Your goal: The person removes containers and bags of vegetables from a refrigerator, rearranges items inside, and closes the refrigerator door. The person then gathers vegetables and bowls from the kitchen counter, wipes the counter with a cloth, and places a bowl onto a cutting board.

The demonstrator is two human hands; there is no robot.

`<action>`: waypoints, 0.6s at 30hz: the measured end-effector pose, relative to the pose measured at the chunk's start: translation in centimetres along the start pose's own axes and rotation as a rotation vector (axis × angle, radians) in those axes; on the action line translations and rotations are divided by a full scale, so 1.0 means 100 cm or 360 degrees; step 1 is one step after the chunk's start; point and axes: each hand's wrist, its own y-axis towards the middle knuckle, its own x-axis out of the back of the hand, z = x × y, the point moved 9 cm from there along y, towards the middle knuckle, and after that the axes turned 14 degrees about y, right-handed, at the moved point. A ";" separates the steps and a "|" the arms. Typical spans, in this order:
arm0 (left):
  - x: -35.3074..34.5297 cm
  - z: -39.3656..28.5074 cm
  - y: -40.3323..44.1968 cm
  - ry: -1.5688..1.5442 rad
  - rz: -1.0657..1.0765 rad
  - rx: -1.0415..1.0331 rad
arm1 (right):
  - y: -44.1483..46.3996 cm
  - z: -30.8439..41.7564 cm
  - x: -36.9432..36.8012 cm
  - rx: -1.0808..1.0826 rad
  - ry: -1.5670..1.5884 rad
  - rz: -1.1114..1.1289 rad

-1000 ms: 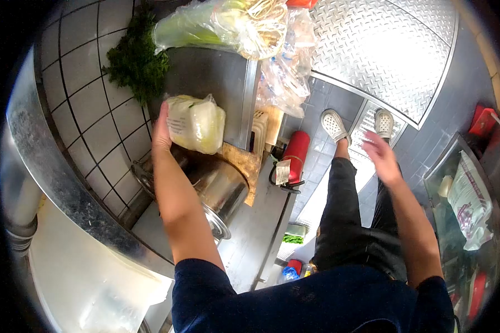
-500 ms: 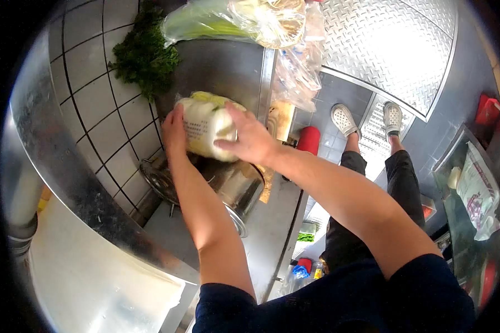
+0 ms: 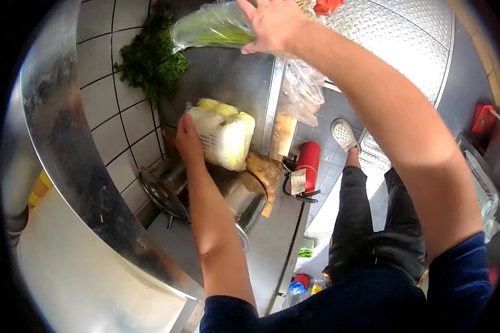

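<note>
A pale yellow-white napa cabbage (image 3: 228, 136), wrapped in clear plastic with dark print, sits above a steel pot (image 3: 244, 197). My left hand (image 3: 189, 141) is closed against its left side, with some fingers hidden behind it. At the top, my right hand (image 3: 275, 25) spreads over a clear plastic bag of long green stalks (image 3: 214, 28), thumb and fingers apart. Whether it presses on the bag or hovers just over it, I cannot tell. The right end of the bag is mostly hidden by this hand.
Leafy green herbs (image 3: 150, 61) lie by the tiled wall (image 3: 103, 105). A glass-like lid (image 3: 164, 194) leans beside the pot. A wooden board (image 3: 264, 172) lies behind the pot. A red fire extinguisher (image 3: 305, 166) stands past the counter edge. Crumpled plastic (image 3: 303, 94) hangs over that edge.
My right hand has left the cabbage and moved up to the bagged stalks. My left hand stays on the cabbage. The camera view has shifted slightly.
</note>
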 end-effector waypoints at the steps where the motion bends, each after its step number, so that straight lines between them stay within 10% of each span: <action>1: 0.001 -0.003 0.001 0.0025 -0.0010 -0.0018 | 0.017 -0.014 -0.029 -0.0159 -0.0001 0.0396; 18: 0.004 -0.014 0.003 0.0246 -0.0052 -0.0089 | -0.111 0.083 -0.079 0.0431 0.0579 0.1303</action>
